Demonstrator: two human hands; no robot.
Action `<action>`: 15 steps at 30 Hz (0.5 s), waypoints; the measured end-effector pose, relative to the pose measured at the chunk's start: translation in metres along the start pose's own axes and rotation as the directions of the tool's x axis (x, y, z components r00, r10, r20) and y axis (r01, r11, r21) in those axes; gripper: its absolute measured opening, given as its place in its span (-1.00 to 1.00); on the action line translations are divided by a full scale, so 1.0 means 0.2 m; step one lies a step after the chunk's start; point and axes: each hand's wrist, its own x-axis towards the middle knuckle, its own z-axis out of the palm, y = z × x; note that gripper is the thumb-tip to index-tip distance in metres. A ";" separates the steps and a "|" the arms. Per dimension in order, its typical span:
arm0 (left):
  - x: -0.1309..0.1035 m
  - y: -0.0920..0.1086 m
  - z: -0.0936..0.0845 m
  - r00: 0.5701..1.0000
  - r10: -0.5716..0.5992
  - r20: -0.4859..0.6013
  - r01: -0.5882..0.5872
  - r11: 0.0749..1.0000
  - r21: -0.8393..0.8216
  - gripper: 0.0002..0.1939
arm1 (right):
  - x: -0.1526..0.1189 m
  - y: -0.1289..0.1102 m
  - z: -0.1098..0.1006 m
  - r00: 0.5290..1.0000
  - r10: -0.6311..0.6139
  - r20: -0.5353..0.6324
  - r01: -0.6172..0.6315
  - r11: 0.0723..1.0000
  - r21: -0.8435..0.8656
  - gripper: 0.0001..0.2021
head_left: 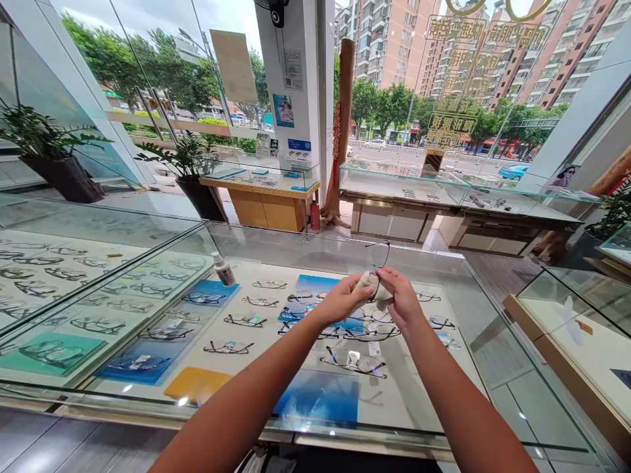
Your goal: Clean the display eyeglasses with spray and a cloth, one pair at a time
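Observation:
Both hands are raised over a glass display case (315,246), close together. My left hand (346,299) is closed round a pale cloth (367,281), which is wrapped over part of a pair of thin dark-framed glasses (380,255). My right hand (400,295) pinches the same glasses at the cloth's right side, and one lens and rim stick up above the fingers. Under the glass, rows of glasses (355,360) lie on white and blue panels. A small white-capped bottle (224,269) stands to the left of the hands.
An orange card (197,385) and a green card (52,353) lie in the case at left. More display counters stand ahead, one wooden (269,209), and another glass case (566,328) is at right. Potted plants (200,194) and a wooden post (344,125) stand near the windows.

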 end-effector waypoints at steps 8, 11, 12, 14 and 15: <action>0.02 -0.05 0.00 0.982 0.094 -0.162 -0.080 0.993 0.090 -0.45 | -0.01 0.03 0.02 0.998 -0.006 0.064 0.007 1.000 -0.014 -0.69; 0.02 -0.03 -0.01 0.970 0.107 -0.220 -0.075 0.986 0.151 -0.40 | -0.01 0.04 0.02 0.997 -0.050 0.059 0.052 0.998 -0.047 -0.71; 0.02 -0.02 -0.01 0.969 0.107 -0.222 -0.071 0.984 0.161 -0.39 | -0.01 0.04 0.02 0.997 -0.055 0.059 0.058 0.997 -0.050 -0.72; 0.02 0.00 -0.01 0.979 0.088 -0.182 -0.061 0.987 0.149 -0.38 | -0.01 0.02 0.02 0.998 -0.042 0.051 0.043 0.998 -0.035 -0.71; 0.01 0.01 -0.02 0.988 0.067 -0.138 -0.049 0.990 0.132 -0.39 | -0.01 0.01 0.02 0.999 -0.026 0.044 0.027 0.999 -0.019 -0.70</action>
